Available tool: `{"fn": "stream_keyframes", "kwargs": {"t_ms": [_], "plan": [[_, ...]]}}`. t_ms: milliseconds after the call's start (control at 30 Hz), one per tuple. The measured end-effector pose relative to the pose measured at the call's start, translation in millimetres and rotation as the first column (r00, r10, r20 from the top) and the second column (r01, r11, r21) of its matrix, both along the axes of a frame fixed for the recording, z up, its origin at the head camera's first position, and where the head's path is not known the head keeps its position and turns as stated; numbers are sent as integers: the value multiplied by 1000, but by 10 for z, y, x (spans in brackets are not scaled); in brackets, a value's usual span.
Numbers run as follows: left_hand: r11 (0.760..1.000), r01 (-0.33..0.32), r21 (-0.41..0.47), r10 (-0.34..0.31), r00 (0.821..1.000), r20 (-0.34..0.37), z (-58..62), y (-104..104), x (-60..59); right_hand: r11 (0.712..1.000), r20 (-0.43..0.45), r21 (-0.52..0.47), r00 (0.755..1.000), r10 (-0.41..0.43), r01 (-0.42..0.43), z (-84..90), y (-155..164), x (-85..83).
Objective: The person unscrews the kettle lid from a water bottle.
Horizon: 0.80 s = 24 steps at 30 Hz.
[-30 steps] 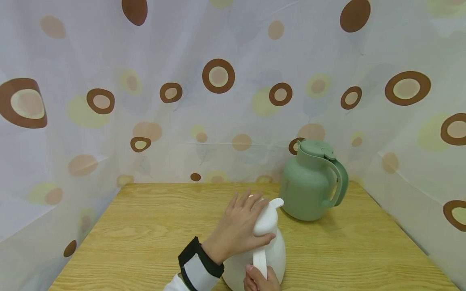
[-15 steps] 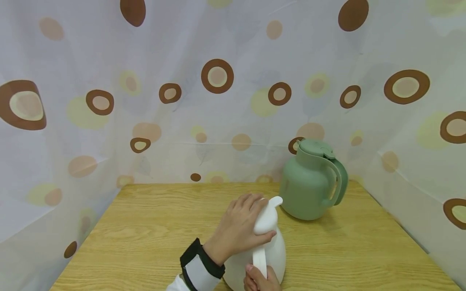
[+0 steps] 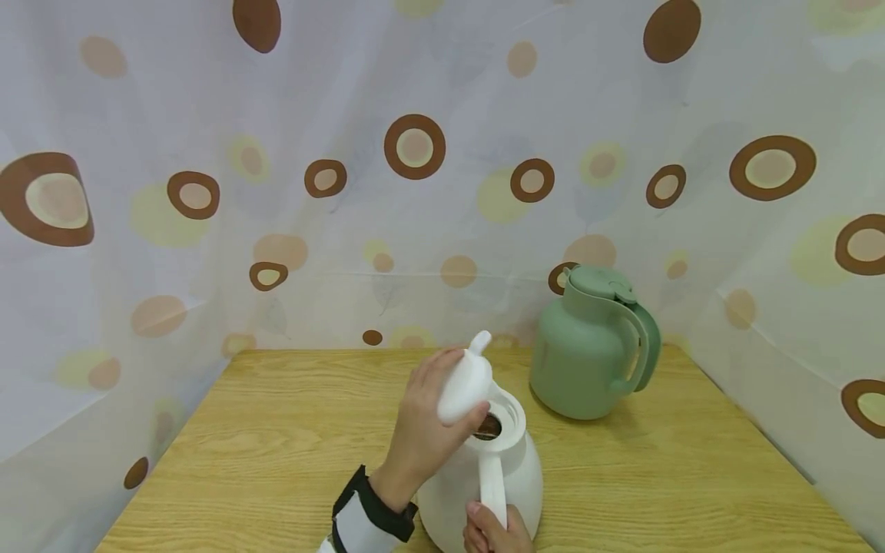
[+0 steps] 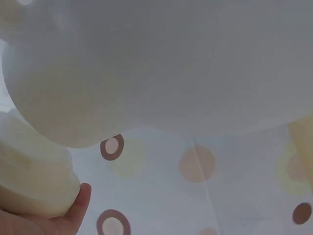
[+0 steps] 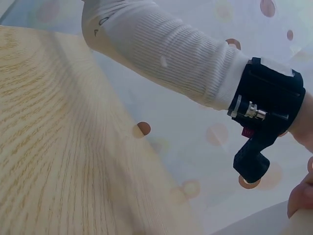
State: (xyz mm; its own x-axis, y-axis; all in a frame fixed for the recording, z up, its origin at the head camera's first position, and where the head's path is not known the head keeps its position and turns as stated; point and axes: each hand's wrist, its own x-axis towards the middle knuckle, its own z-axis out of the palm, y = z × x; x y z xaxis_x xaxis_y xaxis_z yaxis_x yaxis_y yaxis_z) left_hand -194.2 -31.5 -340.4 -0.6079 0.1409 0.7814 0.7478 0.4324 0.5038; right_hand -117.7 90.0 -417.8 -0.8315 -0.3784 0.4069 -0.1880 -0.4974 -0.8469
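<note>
The left hand [image 3: 418, 426] is gripping a white lid [image 3: 467, 385], holding it tilted beside the open mouth [image 3: 513, 421] of a white vacuum jug [image 3: 456, 503], whose handle [image 3: 492, 485] the right hand [image 3: 496, 531] is clasping; beyond both hands, rightward, a green vacuum jug [image 3: 581, 357] is standing on the bench [image 3: 290, 438].

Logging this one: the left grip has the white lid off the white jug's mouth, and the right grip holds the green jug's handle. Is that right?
Not quite: the head view shows the right grip holding the handle of the white jug; the green jug stands apart, untouched. The left grip does have the white lid off the jug's mouth.
</note>
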Motion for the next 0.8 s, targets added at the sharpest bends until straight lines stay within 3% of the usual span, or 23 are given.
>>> {"fn": "stream_keyframes", "kwargs": {"t_ms": [67,133,200,267,367,467,533,633,733,800], "plan": [[992,5,128,-14,998,63,-37,-73,6,999,12,23,999,-34,33,9,-6,9],[967,14,254,-52,988,143,-75,-151,12,996,24,53,997,-73,71,17,-9,18],[924,31,381,-123,968,219,-111,-230,9,991,38,84,994,-106,102,23,-6,27],[863,17,504,-196,932,305,-151,-295,9,986,46,113,991,-128,122,26,6,35],[751,-56,658,-293,865,407,-206,-377,6,977,60,161,987,-151,140,27,25,41],[625,-117,772,-395,806,442,-279,-441,-1,967,73,203,983,-170,153,30,35,43],[532,-122,838,-486,766,420,-339,-480,-12,955,86,242,977,-197,171,34,38,44],[373,-144,917,-608,708,359,-438,-528,-26,920,76,311,958,-276,240,41,36,56],[228,-199,953,-688,660,302,-545,-569,-32,854,59,386,915,-400,349,42,26,88],[152,-240,959,-720,638,274,-613,-599,-34,824,92,409,880,-465,393,40,12,119]]}}
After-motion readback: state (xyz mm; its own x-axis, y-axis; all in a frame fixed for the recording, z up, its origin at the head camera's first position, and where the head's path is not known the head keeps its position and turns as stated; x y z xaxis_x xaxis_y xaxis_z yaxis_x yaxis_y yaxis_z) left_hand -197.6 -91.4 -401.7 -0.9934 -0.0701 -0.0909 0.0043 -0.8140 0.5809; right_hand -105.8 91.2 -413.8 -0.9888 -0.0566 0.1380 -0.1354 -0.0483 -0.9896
